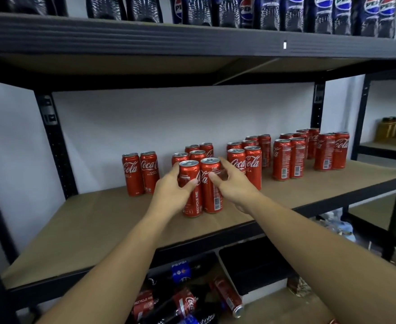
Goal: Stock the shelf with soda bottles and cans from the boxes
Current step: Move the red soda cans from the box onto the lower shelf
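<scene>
Item: two red soda cans, standing upright and touching, at the front of a cluster on the middle shelf (99, 230).
Left hand (172, 190) is gripping the left can (196, 204) round its body.
Right hand (233, 185) is wrapping thumb and fingers round the right can (212, 197).
Handling, as judged: likely full and weighty, stiff yet dentable, smooth-sided. Best held mid-body and kept upright.
</scene>
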A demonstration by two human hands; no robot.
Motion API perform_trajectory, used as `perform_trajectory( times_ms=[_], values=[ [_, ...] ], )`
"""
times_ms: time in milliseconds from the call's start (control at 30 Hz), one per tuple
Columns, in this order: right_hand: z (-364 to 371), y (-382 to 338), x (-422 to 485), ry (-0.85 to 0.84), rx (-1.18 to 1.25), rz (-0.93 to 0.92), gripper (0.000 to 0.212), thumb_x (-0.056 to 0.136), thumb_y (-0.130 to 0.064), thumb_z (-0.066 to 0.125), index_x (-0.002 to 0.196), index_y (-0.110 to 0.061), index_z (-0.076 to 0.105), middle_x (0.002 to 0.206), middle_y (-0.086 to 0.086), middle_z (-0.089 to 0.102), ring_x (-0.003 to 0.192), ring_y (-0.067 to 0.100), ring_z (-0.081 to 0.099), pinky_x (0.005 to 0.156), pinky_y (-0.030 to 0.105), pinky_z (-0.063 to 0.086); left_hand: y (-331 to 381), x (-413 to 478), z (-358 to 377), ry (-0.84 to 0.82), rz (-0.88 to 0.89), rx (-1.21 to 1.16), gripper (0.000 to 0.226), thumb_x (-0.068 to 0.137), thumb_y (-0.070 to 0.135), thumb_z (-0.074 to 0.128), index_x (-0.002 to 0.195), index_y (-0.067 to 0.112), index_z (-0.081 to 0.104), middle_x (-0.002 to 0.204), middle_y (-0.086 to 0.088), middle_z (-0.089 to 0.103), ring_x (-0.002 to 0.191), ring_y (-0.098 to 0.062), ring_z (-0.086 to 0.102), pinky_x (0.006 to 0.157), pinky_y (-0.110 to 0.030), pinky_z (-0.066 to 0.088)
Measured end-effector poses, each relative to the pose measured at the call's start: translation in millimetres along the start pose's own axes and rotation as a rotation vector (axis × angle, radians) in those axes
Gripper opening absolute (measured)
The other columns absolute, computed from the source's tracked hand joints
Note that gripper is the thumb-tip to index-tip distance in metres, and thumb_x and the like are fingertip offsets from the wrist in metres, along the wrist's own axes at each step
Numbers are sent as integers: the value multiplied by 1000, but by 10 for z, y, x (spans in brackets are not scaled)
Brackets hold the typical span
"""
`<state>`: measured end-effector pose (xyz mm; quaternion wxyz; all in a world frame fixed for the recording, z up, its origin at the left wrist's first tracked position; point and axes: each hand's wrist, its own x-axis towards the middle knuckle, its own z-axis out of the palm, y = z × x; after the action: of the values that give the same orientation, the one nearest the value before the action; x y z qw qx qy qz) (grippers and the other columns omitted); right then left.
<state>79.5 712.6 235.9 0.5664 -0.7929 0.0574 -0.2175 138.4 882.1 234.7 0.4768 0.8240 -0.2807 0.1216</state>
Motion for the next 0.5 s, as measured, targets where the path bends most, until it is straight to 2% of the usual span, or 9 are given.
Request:
perform_trajectory(
  times_ms=[67,167,233,333,500],
  values=[
    [-20,-26,-54,-28,-3,13,56,103,-23,56,153,-36,35,126,-17,57,132,16,50,111,51,44,0,-60,-18,-17,-11,16,55,96,38,68,147,31,48,133,9,64,121,-13,60,103,-35,51],
    [-69,-58,-212,-75,-150,-12,57,103,-28,56,154,-36,32,144,-10,54,139,17,47,115,47,40,-6,-196,-56,-48,-29,47,54,97,37,66,147,31,48,132,8,65,120,-13,62,98,-28,48],
    [-109,-67,-378,-90,-338,-60,61,103,-34,55,158,-28,28,152,-7,48,142,17,43,116,40,36,4,-306,-69,-65,-24,75,58,97,36,66,150,32,44,135,8,65,123,-13,61,105,-33,49],
    [-211,-58,-663,-103,-574,-167,57,104,-33,55,155,-19,34,154,-5,45,143,16,40,110,26,30,67,-478,-73,-96,-34,107,56,96,37,66,148,31,47,137,6,64,126,-15,60,109,-36,47],
    [-479,34,-1217,-165,-851,-186,62,104,-39,50,159,-20,29,162,-1,35,148,17,33,118,31,28,265,-882,21,-179,14,178,56,97,38,65,149,26,49,145,2,58,131,-20,54,109,-31,43]
  ],
)
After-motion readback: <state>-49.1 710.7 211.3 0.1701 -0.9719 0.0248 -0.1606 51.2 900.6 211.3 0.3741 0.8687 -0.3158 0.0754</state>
